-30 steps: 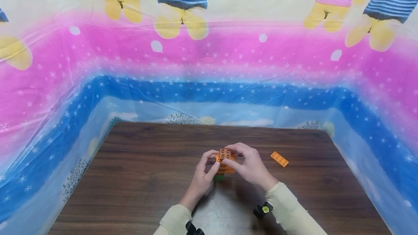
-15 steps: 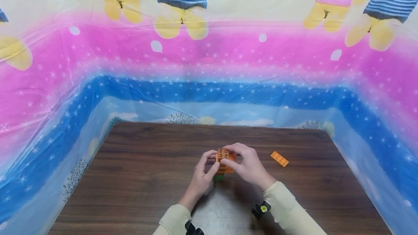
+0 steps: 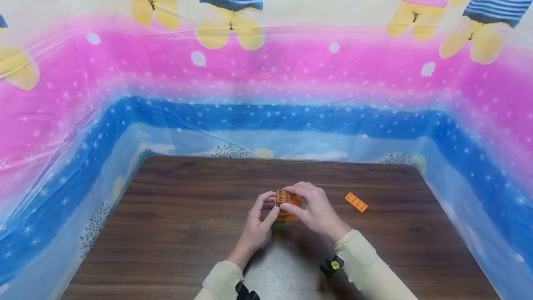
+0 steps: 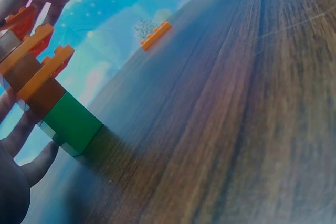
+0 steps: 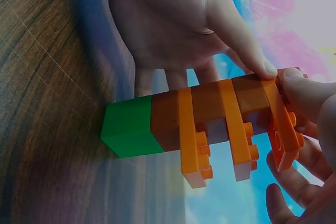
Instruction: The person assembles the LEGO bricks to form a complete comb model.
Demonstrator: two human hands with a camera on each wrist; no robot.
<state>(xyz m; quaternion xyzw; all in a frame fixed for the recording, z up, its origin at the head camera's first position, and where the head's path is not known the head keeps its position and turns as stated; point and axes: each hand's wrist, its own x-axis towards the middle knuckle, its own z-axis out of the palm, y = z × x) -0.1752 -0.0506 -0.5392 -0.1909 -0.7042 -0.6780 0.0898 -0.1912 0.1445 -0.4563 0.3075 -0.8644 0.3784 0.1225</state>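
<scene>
A tower of toy building bricks stands on the table. At its foot is a green block; above it brown blocks alternate with orange plates that jut out to one side. On top sits a brown brick with studs. My left hand holds the tower from the left, its fingers behind and its thumb near the top orange plate. From the right, my right hand pinches the top brown brick between thumb and fingers. The brick's underside is hidden.
A loose orange plate with studs lies on the table to the right of my right hand. Behind the table hangs a printed cloth in pink and blue.
My right hand has shifted slightly left with the top brown brick, which now sits over the tower's left end. My left hand has stayed in place.
</scene>
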